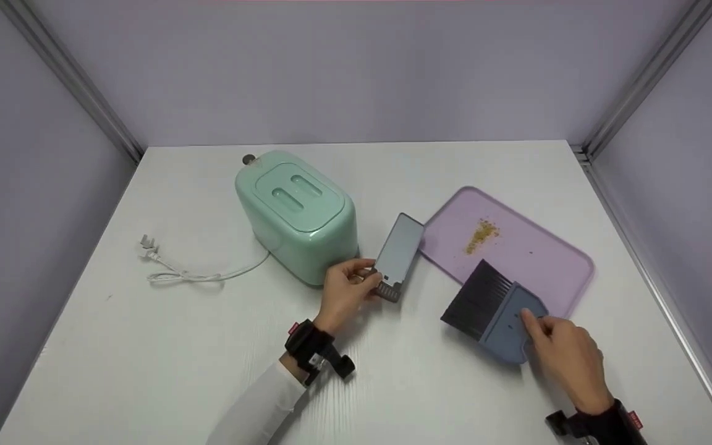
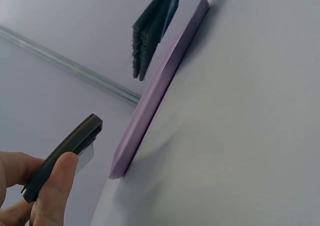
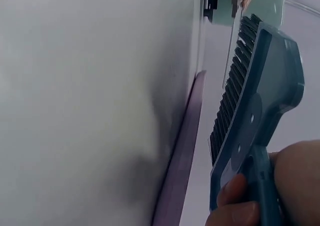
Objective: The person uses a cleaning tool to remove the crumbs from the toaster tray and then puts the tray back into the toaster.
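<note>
Between its thumb and fingers, my left hand [image 1: 342,295] pinches the dark slotted end of a slim grey crumb tray [image 1: 400,247]. The crumb tray's far end points toward the lilac tray [image 1: 557,269] and overlaps its left corner in the head view. My right hand [image 1: 569,358] grips a blue brush [image 1: 510,324] with wide black bristles, thumb on top of its handle. The brush is over the lilac tray's near edge, bristles pointing left; the left wrist view shows the bristles [image 2: 145,40] raised above the table. Yellow-brown crumbs [image 1: 481,236] lie on the lilac tray.
A mint-green toaster [image 1: 325,247] with a lid on top stands just left of my left hand. Its white cord [image 1: 192,277] lies bundled on the white table [image 1: 164,346], ending in a plug [image 1: 146,248]. Walls [image 1: 356,74] enclose the back and sides.
</note>
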A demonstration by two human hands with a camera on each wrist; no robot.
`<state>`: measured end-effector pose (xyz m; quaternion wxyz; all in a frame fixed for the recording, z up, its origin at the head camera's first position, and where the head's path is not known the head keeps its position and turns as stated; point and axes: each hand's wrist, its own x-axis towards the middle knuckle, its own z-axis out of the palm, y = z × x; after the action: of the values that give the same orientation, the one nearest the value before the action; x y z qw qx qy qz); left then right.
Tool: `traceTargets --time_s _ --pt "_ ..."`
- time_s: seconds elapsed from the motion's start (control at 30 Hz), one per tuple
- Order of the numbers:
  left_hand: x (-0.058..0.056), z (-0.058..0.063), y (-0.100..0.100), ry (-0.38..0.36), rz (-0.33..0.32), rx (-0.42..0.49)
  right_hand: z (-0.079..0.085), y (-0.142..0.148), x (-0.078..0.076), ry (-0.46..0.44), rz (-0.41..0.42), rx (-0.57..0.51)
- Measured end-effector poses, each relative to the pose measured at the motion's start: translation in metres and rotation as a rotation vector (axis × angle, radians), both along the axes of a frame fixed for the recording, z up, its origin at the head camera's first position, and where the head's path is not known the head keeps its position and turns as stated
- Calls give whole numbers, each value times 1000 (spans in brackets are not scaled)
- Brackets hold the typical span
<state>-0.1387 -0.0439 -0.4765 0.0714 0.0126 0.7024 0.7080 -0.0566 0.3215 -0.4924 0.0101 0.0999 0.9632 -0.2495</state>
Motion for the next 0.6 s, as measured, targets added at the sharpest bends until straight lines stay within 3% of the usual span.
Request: traceTargets --time_s 0.17,0.4,0.6 --pt "-1 1 -2 0 10 -19 -4 -21 3 18 46 -3" --pt "-14 -32 1 45 88 -50 -4 -52 3 71 129 36" --pt "-13 -32 3 98 109 -53 -7 -66 -2 124 201 82"
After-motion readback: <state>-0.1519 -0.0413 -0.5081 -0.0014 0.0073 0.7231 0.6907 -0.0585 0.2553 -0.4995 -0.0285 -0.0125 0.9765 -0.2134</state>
